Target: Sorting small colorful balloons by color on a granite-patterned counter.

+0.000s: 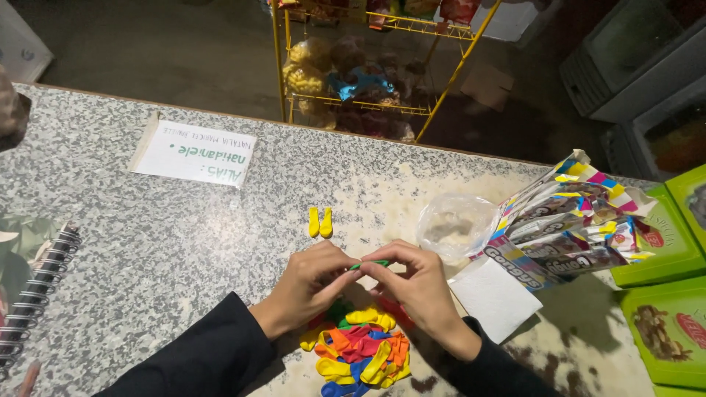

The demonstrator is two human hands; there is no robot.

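Observation:
My left hand (309,285) and my right hand (413,283) meet over the stone counter (147,242), both pinching one small green balloon (370,263) stretched between the fingertips. Just below my hands lies a heap of several uninflated balloons (362,351) in yellow, orange, red, blue and green. Two yellow balloons (320,222) lie side by side on the counter a little beyond my left hand.
A clear plastic bag (454,224) and a white paper napkin (494,297) lie right of my hands, beside a stack of colourful snack packets (566,224) and green boxes (665,323). A spiral notebook (33,294) is at the left edge, a paper sign (195,153) farther back. A yellow wire rack (368,73) stands behind the counter.

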